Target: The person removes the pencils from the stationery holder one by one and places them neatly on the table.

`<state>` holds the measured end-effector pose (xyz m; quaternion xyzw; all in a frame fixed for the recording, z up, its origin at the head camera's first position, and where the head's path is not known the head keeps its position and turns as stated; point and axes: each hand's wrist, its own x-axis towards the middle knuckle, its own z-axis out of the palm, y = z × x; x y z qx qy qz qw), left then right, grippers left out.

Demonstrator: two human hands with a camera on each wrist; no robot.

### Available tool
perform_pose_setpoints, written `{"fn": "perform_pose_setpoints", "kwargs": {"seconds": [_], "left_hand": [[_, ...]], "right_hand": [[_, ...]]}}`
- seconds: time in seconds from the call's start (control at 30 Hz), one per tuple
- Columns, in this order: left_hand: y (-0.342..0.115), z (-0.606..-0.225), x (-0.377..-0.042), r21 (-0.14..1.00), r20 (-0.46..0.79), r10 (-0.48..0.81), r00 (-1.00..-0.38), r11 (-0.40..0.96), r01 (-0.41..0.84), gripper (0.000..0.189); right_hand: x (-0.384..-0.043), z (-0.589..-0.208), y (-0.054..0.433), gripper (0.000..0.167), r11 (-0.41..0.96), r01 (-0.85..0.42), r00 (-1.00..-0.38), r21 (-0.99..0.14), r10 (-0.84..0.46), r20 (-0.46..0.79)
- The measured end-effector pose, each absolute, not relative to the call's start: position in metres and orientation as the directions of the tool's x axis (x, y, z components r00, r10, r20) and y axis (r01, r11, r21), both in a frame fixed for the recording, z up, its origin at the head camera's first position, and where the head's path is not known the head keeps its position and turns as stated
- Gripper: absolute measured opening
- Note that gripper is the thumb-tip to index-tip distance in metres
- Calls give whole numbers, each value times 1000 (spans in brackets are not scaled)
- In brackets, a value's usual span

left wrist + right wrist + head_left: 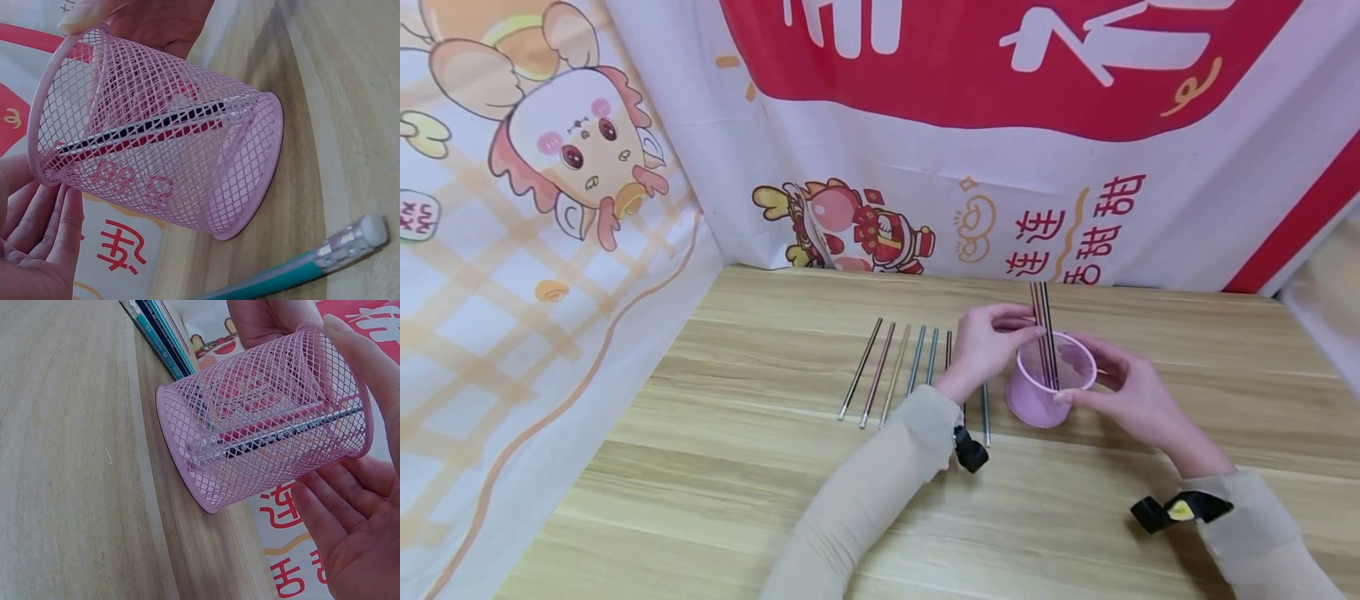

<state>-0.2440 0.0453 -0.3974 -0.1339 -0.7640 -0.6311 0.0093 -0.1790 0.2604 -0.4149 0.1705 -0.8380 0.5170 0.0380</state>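
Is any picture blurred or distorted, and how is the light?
Head view: soft even light, faint shadows, sharp; the table edges bend slightly. Left wrist view: the cup mesh is sharp, the pencil eraser blurred. Right wrist view: the cup is clear, the right hand soft and bright.

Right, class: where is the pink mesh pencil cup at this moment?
In the head view the pink mesh cup stands on the wooden table, right of centre, between both hands, just right of the row of pencils.
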Motion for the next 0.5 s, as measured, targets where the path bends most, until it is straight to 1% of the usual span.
{"fn": "perform_pose_setpoints", "kwargs": {"seconds": [0.3, 0.5], "left_hand": [[45, -392, -245, 967, 192, 165, -967, 135, 215, 28], [41, -384, -244, 965, 226, 150, -962, 96, 242, 29]], "right_hand": [[-179, -415, 261, 77, 402, -322, -939, -857, -249, 236], [-179, -414, 261, 78, 425, -311, -943, -850, -249, 221]]}}
